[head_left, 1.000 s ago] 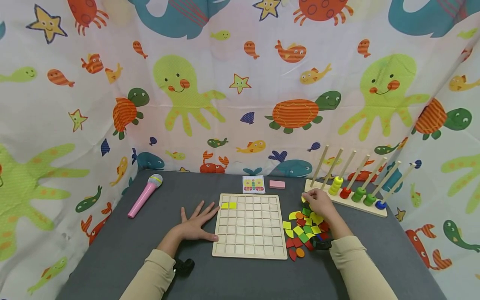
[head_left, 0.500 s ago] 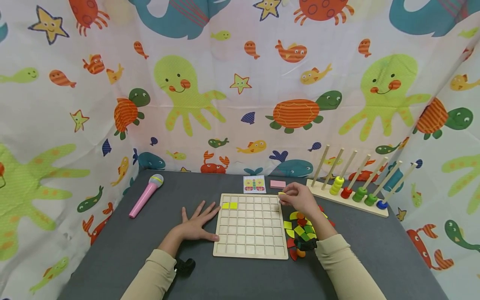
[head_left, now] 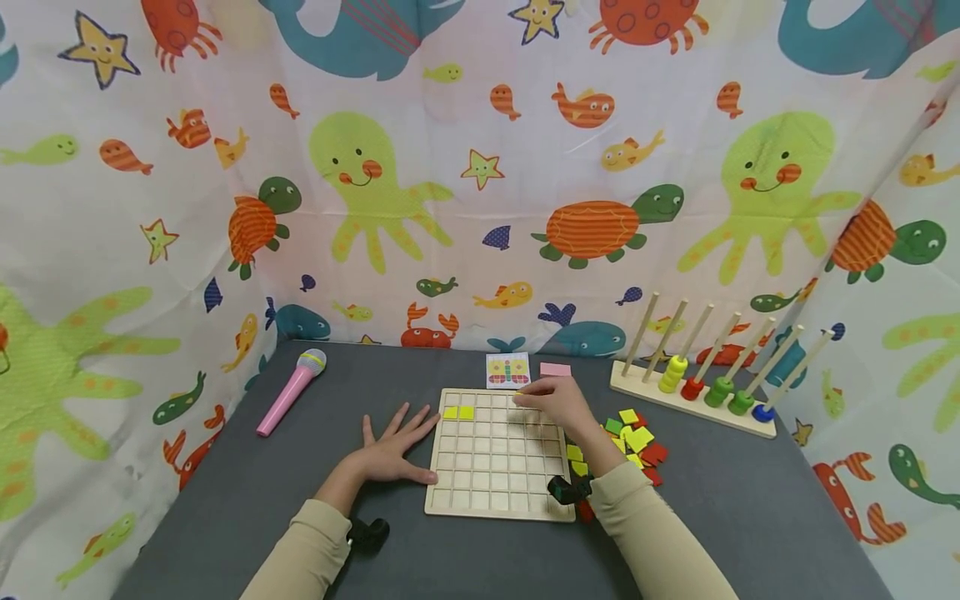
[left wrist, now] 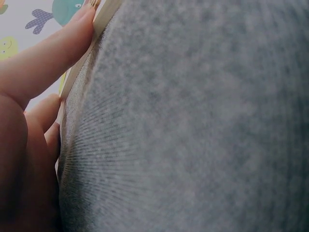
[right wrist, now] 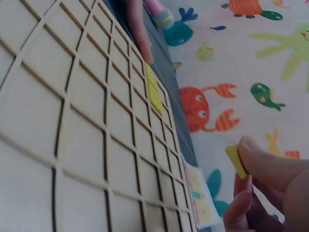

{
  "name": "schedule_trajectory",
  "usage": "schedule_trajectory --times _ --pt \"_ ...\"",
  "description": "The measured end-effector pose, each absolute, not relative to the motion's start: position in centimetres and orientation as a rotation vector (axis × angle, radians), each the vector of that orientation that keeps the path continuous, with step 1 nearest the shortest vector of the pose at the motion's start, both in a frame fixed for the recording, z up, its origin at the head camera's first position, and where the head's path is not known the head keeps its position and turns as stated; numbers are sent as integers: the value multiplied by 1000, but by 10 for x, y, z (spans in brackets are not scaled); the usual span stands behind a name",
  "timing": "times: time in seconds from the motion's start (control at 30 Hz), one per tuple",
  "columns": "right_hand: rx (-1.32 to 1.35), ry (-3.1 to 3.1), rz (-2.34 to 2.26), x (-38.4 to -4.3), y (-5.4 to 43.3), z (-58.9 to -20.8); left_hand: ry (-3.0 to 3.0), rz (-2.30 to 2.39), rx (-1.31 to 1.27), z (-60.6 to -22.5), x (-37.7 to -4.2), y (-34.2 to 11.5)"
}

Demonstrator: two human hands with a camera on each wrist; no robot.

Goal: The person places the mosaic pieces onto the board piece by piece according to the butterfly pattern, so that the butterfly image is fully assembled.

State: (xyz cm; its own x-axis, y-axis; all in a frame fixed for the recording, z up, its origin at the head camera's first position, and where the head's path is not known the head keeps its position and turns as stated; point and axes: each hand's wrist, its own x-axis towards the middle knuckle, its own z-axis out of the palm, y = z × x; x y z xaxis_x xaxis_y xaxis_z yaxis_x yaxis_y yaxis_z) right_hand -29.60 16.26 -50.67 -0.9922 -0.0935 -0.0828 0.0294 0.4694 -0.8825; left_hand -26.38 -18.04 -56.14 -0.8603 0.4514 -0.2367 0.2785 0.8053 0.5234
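Observation:
A wooden grid board (head_left: 498,462) lies on the dark grey table. Two yellow square tiles (head_left: 466,412) sit side by side in its second row from the top, at the left. My left hand (head_left: 390,447) rests with fingers spread, its fingertips and thumb touching the board's left edge. Over the upper right part of the board, my right hand (head_left: 558,406) pinches a small yellow tile (right wrist: 236,161) between thumb and fingers. The tile's full shape is partly hidden by the fingers. A picture card (head_left: 507,370) with a coloured butterfly-like pattern lies behind the board.
Right of the board is a pile of coloured tiles (head_left: 637,439), partly covered by the right forearm. A wooden peg stand (head_left: 630,379) with coloured rings stands at back right. A pink block (head_left: 555,369) lies beside the card, a pink toy microphone (head_left: 292,392) at left.
My right hand has moved left from the tile pile to above the board, carrying the yellow tile. The left hand has stayed at the board's edge.

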Motion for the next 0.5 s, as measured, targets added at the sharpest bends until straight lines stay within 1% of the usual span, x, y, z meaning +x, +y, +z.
schedule_trajectory --times 0.13,0.2,0.33,0.5 --pt "-55 2650 -1514 -299 141 -513 2644 732 601 -556 -261 -179" --pt "-99 2701 -1474 -301 130 -517 2653 726 617 -562 -263 -180" --pt "-144 2761 -1422 -303 112 -529 2661 708 586 -565 -264 -181" --pt "-47 2814 -1311 -301 97 -538 2664 675 545 -570 -266 -182"
